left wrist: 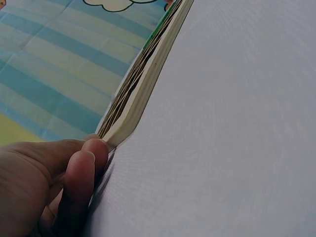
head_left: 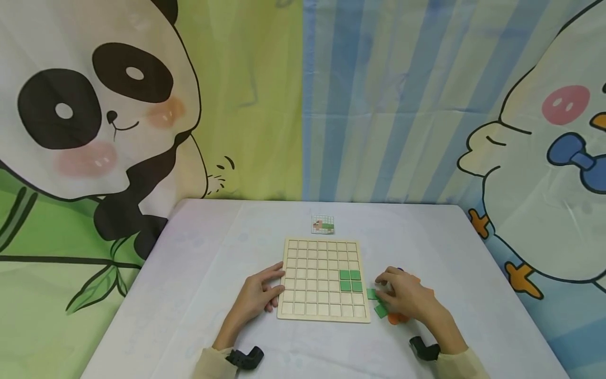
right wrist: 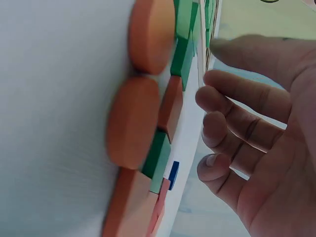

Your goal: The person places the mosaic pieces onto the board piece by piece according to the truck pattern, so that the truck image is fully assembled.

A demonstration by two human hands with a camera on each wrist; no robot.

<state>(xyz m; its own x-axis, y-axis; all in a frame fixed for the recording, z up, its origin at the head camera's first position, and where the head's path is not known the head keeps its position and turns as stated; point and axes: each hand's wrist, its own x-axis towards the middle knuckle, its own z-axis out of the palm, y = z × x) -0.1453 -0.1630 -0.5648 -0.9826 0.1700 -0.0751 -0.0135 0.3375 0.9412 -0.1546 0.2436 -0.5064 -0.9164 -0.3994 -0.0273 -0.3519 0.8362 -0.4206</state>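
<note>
A pale wooden grid board (head_left: 307, 284) lies on the white table, with several green square tiles (head_left: 345, 275) set in cells at its right side. My left hand (head_left: 255, 292) rests its fingertips against the board's left edge; the left wrist view shows the fingers (left wrist: 79, 170) at a corner. Just right of the board, my right hand (head_left: 409, 297) hovers over a pile of loose pieces, partly hiding it. Nothing shows between its spread fingers (right wrist: 247, 94). Around it are green pieces (head_left: 381, 310), orange rounded pieces (right wrist: 131, 123) and a blue one (right wrist: 174, 175).
A small card (head_left: 323, 225) with a coloured grid picture lies behind the board. Both wrists carry black camera mounts (head_left: 246, 359). Curtains with a panda (head_left: 113, 116) and a white cartoon bird (head_left: 544, 210) hang behind the table.
</note>
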